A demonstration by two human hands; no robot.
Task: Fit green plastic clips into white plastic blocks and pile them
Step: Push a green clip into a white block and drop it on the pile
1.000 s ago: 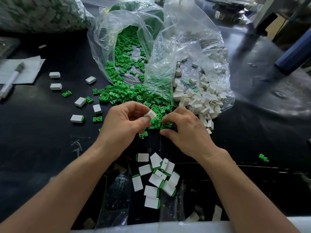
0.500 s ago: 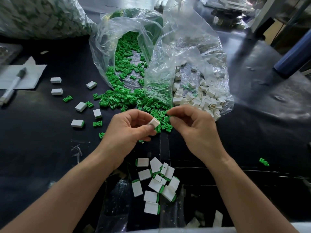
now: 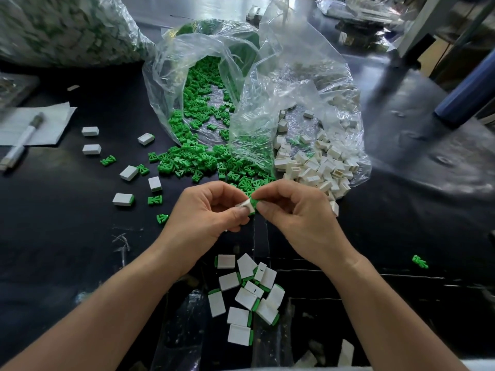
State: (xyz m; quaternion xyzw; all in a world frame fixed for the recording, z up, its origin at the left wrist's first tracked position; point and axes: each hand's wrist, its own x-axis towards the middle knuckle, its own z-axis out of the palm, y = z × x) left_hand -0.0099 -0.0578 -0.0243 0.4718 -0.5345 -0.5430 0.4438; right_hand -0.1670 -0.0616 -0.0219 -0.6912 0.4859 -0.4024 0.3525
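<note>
My left hand (image 3: 206, 212) pinches a white block (image 3: 247, 205) between thumb and fingers. My right hand (image 3: 297, 212) pinches a green clip (image 3: 254, 203) against the block's open end. Both hands meet over the black table, just in front of the spilled green clips (image 3: 192, 162). Loose white blocks (image 3: 318, 167) spill from the clear bag on the right. A pile of fitted blocks (image 3: 249, 295) with green ends lies near the table's front edge, below my hands.
A clear bag (image 3: 187, 62) holds more green clips. Several single blocks (image 3: 123, 199) and clips (image 3: 154, 200) lie scattered at the left. A pen (image 3: 22, 140) rests on white paper (image 3: 53, 121) at far left. One stray clip (image 3: 419, 261) lies at the right.
My right hand rose from the clip heap with a green clip and came to the block in my left hand. Both hands now touch at the block.
</note>
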